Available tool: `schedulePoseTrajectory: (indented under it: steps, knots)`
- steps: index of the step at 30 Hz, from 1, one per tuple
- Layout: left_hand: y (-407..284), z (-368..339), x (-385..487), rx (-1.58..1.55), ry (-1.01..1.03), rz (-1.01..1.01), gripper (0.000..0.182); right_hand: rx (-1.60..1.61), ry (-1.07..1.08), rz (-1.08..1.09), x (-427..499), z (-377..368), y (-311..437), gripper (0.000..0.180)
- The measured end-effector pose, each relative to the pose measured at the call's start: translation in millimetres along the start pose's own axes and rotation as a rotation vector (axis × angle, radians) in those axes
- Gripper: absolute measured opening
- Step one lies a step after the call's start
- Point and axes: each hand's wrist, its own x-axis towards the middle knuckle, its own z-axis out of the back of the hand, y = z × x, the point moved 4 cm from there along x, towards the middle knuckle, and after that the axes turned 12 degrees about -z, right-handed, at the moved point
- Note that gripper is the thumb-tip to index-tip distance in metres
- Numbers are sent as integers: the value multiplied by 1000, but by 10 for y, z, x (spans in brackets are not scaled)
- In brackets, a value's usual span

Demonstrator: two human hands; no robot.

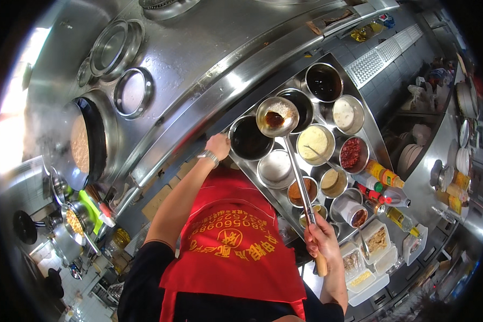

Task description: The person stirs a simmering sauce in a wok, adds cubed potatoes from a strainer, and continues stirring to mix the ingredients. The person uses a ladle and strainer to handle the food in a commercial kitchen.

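Note:
My right hand (320, 236) is closed on the wooden-ended handle of a long metal ladle (292, 151). The ladle's bowl holds dark brown sauce and pale granules, and hangs over the metal pots of dark liquid. My left hand (218, 147) is at the near left corner of the steel seasoning cart (247, 171), beside a pot of dark liquid (251, 137); its fingers are curled, seemingly on the cart's edge. Around the ladle stand a pot of pale yellow powder (313, 141), a pot of white granules (275, 168), a pot of red chopped chillies (351, 154) and a pot of orange-brown powder (302, 191).
At the left, a wok of light brown liquid (79, 144) steams on the steel range (177, 68), near an empty metal ring (133, 92). Several bottles (382, 173) and plastic food tubs (376, 241) stand at the right. A strainer with yellowish food (74, 221) is at lower left.

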Motion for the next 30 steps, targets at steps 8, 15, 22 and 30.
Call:
schedulePoseTrajectory:
  steps: [8,15,22,30]
  knots:
    - [224,-160,160,-27,10,40,22,-418,-127,-63,143,-143,-129,54]
    - [172,-113,98,-58,6,60,21,-617,-148,48,423,-112,-239,56]
    - [140,-87,96,-51,-2,12,22,-658,-170,23,516,-74,-298,56]
    - [92,-38,115,-53,-9,-4,23,-566,-132,-13,503,-84,-303,58]
